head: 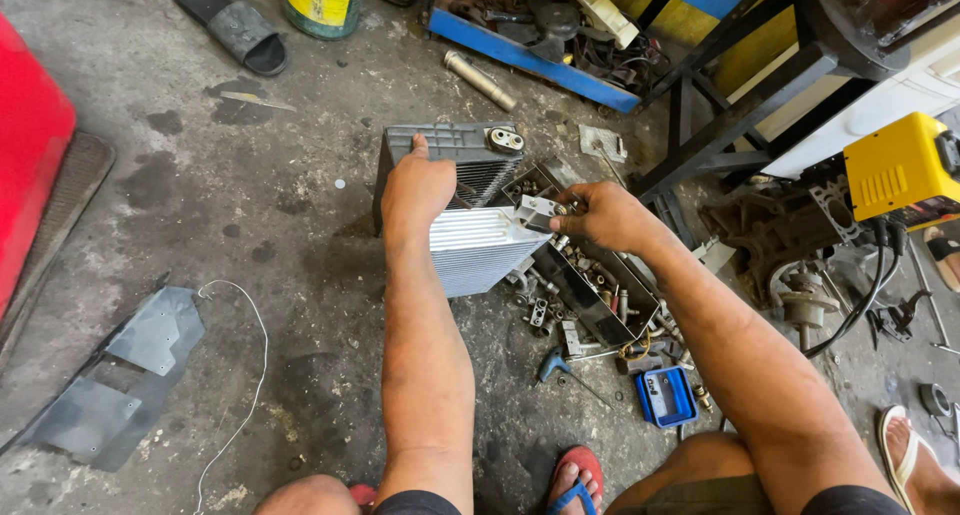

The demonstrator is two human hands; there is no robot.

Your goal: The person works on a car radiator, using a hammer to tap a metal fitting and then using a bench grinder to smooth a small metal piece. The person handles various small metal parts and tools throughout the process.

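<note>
Concrete floor [250,195]; finned core [480,245] under left grip [415,190].

Round metal can [322,0], top edge of view on the concrete floor [200,175]: green body, yellow label band with dark print, partly cropped.

Small blue rectangular plastic box [666,396], on the floor among loose fittings by the right forearm: blue rim, pale label panel inside.

Yellow box-shaped machine housing [898,165], right edge: dark panel at its corner, too small to tell whether it is a screen.
</note>
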